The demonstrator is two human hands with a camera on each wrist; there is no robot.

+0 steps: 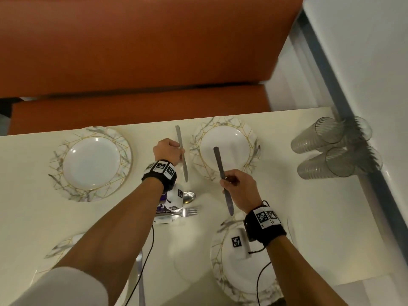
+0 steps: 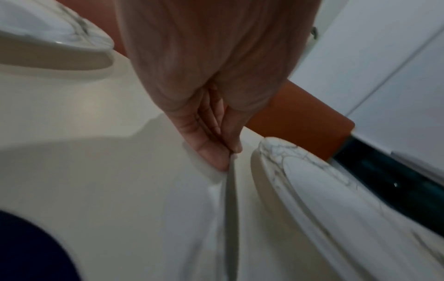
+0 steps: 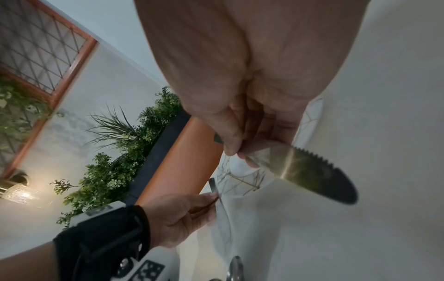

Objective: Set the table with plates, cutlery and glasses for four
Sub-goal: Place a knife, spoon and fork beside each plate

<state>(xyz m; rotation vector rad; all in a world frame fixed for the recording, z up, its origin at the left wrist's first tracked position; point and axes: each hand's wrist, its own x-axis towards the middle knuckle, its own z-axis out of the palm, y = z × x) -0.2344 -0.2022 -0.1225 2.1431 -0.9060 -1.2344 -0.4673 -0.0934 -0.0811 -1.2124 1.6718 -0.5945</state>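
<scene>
Two knives: your left hand [image 1: 167, 151] pinches one knife [image 1: 181, 151] beside the far plate [image 1: 251, 138] for laying, while your right hand [image 1: 238, 186] grips the second knife [image 1: 221, 173] over the worktop [image 1: 309, 206], ready for another setting.

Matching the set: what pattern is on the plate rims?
Grey marble veining with thin gold lines on the plate rim; clearest in the head view.

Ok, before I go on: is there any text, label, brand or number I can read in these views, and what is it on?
No text here can be read for certain.
Purple card under the left wrist: pale print, too blurred to read.
Left wristband and right wristband: black-and-white square code tags, no words.
White blocks below the left wrist and the right wrist: the same code tags.
Knives, plates and glasses: no marking visible.
</scene>
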